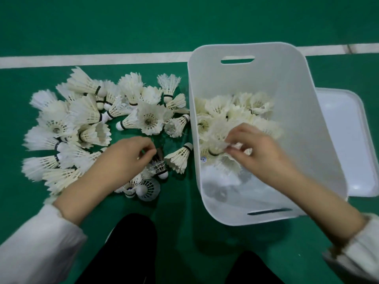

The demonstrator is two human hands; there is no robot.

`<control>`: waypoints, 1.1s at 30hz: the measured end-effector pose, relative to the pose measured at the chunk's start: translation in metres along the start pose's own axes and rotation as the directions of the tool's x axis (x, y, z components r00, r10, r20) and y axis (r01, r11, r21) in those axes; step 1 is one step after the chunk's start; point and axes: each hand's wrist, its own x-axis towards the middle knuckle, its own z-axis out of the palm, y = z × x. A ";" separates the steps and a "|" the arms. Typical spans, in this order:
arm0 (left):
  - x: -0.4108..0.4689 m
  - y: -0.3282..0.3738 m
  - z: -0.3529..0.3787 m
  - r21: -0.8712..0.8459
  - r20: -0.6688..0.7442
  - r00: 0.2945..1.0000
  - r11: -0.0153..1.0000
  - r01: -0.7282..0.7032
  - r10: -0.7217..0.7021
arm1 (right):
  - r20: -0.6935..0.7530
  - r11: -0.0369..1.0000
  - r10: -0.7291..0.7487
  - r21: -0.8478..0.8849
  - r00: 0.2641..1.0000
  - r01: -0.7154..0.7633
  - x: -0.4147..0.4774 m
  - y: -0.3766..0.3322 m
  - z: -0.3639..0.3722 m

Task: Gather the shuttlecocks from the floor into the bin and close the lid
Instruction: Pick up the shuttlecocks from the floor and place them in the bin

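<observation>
Two hands, apart, each clamped on a shuttlecock. Left hand (131, 154) pinches the feather tips of one dark shuttlecock (159, 163) on the green floor (178, 212). Right hand (252, 146) pinches one white shuttlecock (215, 144) inside the single white bin (287, 83). Round blue sticker (203, 159): unreadable. Floor pile (86, 119): roughly thirty, overlapping. One lid (344, 140) lies touching the bin's right side.

We record a green floor (184, 21) crossed by a white line (92, 59) on its far side. A loose heap of shuttlecocks (86, 115) lies on it just short of the line. The white bin (287, 83) stands just beside the heap, and the lid (344, 140) lies flat beside the bin's other wall.
</observation>
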 end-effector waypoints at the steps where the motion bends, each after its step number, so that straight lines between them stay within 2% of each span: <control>1: -0.002 0.000 0.002 -0.014 0.008 1.000 1.000 -0.001 0.001 | 0.051 0.998 -0.016 -0.052 0.999 0.019 0.000 0.002 0.011; 6: -0.011 -0.003 0.009 -0.028 -0.004 1.000 0.999 -0.030 0.030 | 0.238 0.957 0.004 -0.284 0.971 0.066 0.008 0.011 0.038; 10: -0.017 -0.009 0.010 -0.043 -0.001 1.000 0.999 -0.025 0.025 | 0.284 0.923 0.014 -0.372 0.959 0.096 0.014 0.005 0.041; 14: -0.023 -0.020 0.000 -0.055 0.010 1.000 0.998 0.007 -0.006 | 0.382 0.862 0.116 -0.497 0.917 0.098 0.018 -0.016 0.025; 17: -0.031 -0.037 -0.014 -0.042 -0.018 0.999 0.998 0.036 -0.037 | 0.357 0.864 0.179 -0.503 0.917 0.027 0.021 -0.041 -0.009; 21: -0.047 -0.058 -0.028 -0.061 -0.071 0.993 0.994 0.092 -0.097 | 0.244 0.940 0.072 -0.340 0.967 0.016 0.025 -0.095 -0.039; 23: -0.053 -0.065 -0.031 -0.074 -0.089 0.989 0.991 0.111 -0.117 | 0.277 0.959 -0.003 -0.272 0.961 0.082 0.031 -0.128 -0.036; 28: -0.068 -0.077 -0.026 -0.137 -0.089 0.988 0.984 0.112 -0.125 | 0.382 0.938 -0.156 -0.233 0.911 0.258 0.047 -0.162 0.039; 33: -0.078 -0.096 -0.015 -0.215 -0.097 0.984 0.968 0.128 -0.152 | 0.464 0.920 0.003 -0.349 0.886 0.180 0.033 -0.150 0.145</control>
